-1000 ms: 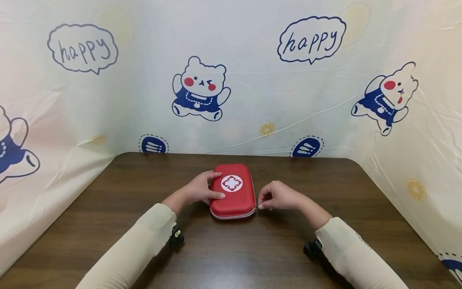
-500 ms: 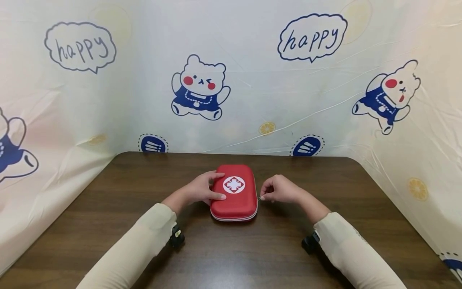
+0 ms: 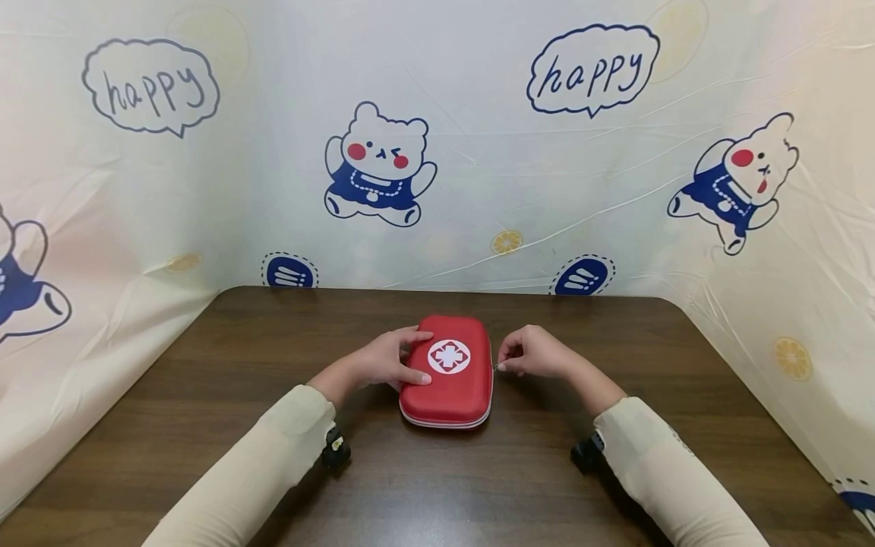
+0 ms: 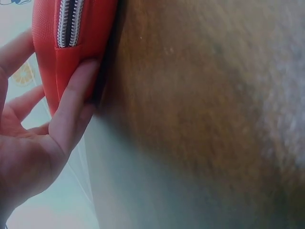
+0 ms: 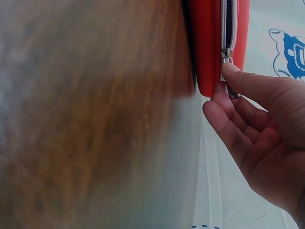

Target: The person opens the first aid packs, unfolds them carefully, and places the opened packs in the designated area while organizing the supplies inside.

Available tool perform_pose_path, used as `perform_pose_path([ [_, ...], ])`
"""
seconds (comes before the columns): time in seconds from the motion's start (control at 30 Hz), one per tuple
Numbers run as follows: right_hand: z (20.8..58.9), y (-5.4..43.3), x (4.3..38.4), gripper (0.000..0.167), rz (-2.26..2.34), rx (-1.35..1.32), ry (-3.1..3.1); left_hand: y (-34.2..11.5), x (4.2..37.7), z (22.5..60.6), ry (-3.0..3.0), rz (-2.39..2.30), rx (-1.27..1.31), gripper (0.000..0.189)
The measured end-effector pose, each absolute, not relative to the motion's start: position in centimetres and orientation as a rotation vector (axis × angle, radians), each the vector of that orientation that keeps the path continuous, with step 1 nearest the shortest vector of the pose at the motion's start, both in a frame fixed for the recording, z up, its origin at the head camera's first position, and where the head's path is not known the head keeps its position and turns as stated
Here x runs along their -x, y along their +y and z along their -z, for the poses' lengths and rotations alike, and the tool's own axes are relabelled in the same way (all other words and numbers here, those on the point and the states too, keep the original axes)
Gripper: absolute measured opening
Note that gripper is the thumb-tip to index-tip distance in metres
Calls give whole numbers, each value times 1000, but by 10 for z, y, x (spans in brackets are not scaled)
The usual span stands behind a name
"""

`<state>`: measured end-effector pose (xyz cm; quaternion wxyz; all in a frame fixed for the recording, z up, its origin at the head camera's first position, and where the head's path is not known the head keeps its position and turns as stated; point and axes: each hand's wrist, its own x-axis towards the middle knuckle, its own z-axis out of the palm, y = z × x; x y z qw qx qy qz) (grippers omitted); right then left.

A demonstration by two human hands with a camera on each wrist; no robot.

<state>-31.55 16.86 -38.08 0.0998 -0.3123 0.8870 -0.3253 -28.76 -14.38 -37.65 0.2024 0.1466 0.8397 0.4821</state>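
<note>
A red first-aid case [image 3: 447, 399] with a white cross emblem lies on the table in the head view. My left hand [image 3: 379, 359] grips its left side, with thumb and fingertips over the top. At the right edge, my right hand [image 3: 536, 353] pinches the metal zipper pull [image 5: 233, 93] between thumb and fingers. In the right wrist view the zipper slider [image 5: 227, 53] sits partway along the side, and a dark gap shows between the teeth above it. The left wrist view shows the zipper's end [image 4: 69, 40], its teeth also parted by a dark strip.
A brown wooden table [image 3: 437, 486] bears the case. Behind and on both sides hangs a pale printed curtain [image 3: 478, 175] with bears and "happy" bubbles. Each forearm carries a small black wrist camera [image 3: 336, 448] near the cuff.
My right hand has moved away from me along the case's right edge, drawing the zipper pull with it. The case has shifted slightly right and toward me; my left hand keeps its grip.
</note>
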Motion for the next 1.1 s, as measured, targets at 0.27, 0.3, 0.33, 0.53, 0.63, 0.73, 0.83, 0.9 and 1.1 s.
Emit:
perform_pose_path([
  [0.27,382,178,322,6,966,896,2644,-141,284,374,2317,-1307,-472,80],
  [0.3,383,179,323,6,970,889,2646,-141,284,374,2312,-1301,-475,80],
  [0.33,383,180,323,6,974,878,2648,-141,284,373,2306,-1294,-476,80],
  [0.53,387,188,330,6,992,815,2661,-140,283,373,2280,-1252,-519,80],
  [0.63,387,191,331,6,991,803,2650,-139,282,373,2268,-1244,-528,79],
  [0.73,387,192,331,6,994,802,2656,-139,283,374,2253,-1238,-531,79],
  [0.83,388,193,332,7,997,787,2675,-139,283,374,2231,-1224,-546,78],
  [0.9,388,193,333,7,997,775,2687,-139,283,373,2215,-1217,-564,78],
  [1.1,387,192,334,7,1000,792,2702,-140,283,372,2196,-1216,-600,79],
])
